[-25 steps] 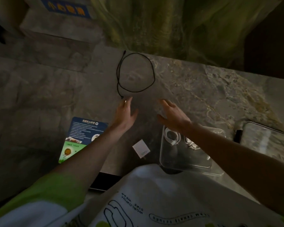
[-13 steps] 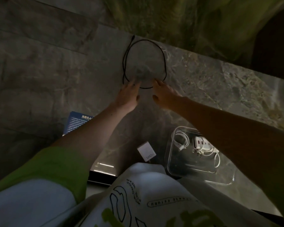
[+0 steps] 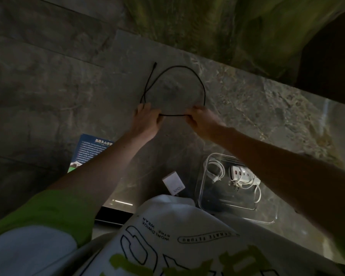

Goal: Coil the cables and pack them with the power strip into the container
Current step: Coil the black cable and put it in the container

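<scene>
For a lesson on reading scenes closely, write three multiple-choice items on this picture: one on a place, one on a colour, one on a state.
1. Where is the white power strip?
A. In the clear container
B. On the blue leaflet
C. Beside the black cable

2. What colour is the cable between the hands?
A. White
B. Black
C. Red

3. What are the hands doing?
A. Resting flat
B. Lifting the container
C. Gripping the cable

Answers: 1 A, it lies inside the clear walls. 2 B, a dark loop on stone. 3 C, left hand and right hand each pinch it.
</scene>
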The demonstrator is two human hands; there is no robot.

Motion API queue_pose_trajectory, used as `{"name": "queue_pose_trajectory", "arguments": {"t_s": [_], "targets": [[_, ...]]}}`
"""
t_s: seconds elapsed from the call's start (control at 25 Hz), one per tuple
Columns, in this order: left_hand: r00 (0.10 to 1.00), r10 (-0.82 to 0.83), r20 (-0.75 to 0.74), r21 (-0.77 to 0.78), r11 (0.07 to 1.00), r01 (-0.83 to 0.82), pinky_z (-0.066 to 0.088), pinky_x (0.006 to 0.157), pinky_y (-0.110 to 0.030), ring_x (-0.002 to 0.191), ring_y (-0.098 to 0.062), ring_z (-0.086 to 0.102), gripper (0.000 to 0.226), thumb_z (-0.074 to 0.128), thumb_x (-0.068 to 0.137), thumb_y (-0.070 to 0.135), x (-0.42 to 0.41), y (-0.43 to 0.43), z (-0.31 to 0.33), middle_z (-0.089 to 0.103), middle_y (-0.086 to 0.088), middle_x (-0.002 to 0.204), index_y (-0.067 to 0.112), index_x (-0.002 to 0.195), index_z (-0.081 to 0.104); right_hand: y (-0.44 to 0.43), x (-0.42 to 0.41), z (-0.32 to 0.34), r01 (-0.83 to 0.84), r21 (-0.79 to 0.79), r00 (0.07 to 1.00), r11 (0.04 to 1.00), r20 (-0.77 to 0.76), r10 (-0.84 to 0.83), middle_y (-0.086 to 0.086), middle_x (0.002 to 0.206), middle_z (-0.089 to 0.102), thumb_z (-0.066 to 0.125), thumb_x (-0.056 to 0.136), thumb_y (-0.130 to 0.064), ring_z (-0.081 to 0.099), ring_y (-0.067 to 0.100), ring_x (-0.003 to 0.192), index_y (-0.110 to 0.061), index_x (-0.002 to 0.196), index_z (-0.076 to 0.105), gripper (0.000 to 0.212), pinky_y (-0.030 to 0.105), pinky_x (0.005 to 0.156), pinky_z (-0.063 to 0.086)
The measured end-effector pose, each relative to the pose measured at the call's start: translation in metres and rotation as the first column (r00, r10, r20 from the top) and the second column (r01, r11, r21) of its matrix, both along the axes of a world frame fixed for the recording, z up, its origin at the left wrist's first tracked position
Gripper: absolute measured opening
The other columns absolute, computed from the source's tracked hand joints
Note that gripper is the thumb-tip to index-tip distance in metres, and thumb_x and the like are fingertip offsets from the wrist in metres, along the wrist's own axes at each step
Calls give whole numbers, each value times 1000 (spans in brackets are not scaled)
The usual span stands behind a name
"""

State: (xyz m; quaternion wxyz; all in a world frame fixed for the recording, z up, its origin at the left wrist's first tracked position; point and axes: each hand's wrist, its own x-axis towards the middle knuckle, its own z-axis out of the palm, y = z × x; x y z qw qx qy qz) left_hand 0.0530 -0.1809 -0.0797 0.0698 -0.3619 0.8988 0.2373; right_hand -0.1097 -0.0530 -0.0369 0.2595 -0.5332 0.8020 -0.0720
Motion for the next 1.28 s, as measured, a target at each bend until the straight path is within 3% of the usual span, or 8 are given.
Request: {"name": "queue_pose_trajectory", "arguments": {"t_s": [0.2, 0.48, 0.68, 0.8, 0.92, 1.0, 1.12, 1.28], "targets": [[967, 156, -200, 37, 988, -152, 43, 84, -42, 100, -38, 52, 32, 46, 95, 36, 10, -5, 27, 59, -17, 103, 10, 95, 64, 29, -30, 53, 234, -322, 972, 917, 40, -234, 14, 94, 63, 48, 98, -23, 60, 28, 81, -9, 101, 64, 21, 32, 67, 43], [929, 114, -353, 9, 993, -118, 49, 76, -44, 88, -33, 57, 32, 44, 95, 44, 19, 12, 61, 64, -10, 91, 18, 93, 62, 90, -64, 102, 489, -381, 863, 784, 86, -497, 12, 88, 67, 48, 99, -23, 60, 25, 80, -9, 100, 65, 22, 35, 73, 47], [892, 169, -419, 338, 941, -19, 43, 58, -31, 59, -16, 54, 34, 43, 100, 36, 29, 53, 103, 55, -2, 63, 9, 85, 59, 132, -70, 108, 674, -388, 732, 629, 235, -639, 8, 87, 67, 46, 98, -26, 67, 30, 85, -18, 99, 63, 18, 43, 79, 56], [876, 261, -405, 623, 780, 56, 29, 49, -27, 46, -9, 37, 32, 41, 101, 30, 28, 83, 135, 39, 3, 54, 13, 78, 56, 154, -67, 117, 714, -411, 691, 567, 284, -664, 6, 85, 66, 45, 99, -27, 67, 29, 80, -21, 99, 60, 16, 46, 76, 58], [851, 370, -374, 889, 404, 215, 15, 40, -22, 38, -5, 25, 30, 38, 102, 27, 22, 104, 166, 33, 7, 48, 12, 85, 58, 165, -62, 128, 701, -460, 700, 545, 300, -647, 3, 78, 63, 46, 97, -29, 63, 26, 72, -21, 95, 59, 15, 49, 71, 58], [823, 392, -412, 911, 200, 361, 14, 38, -21, 37, -4, 25, 27, 38, 100, 24, 16, 123, 187, 37, 6, 49, 9, 94, 60, 169, -59, 134, 693, -457, 710, 557, 300, -637, 2, 76, 63, 47, 98, -28, 63, 24, 67, -18, 97, 61, 17, 47, 69, 59], [766, 382, -517, 845, 86, 528, 20, 40, -18, 40, -3, 32, 25, 40, 98, 17, 4, 148, 212, 52, 3, 60, 10, 113, 59, 173, -48, 136, 663, -371, 748, 650, 310, -586, -2, 70, 59, 48, 98, -23, 57, 15, 58, -15, 102, 65, 19, 40, 61, 60], [702, 426, -571, 798, 87, 596, 49, 56, -18, 60, -8, 61, 42, 38, 99, 13, -9, 169, 234, 70, -7, 98, 18, 141, 42, 178, -20, 135, 392, -302, 920, 869, 134, -368, -5, 79, 62, 49, 99, -18, 59, 15, 70, -18, 100, 68, 19, 24, 69, 40]]}}
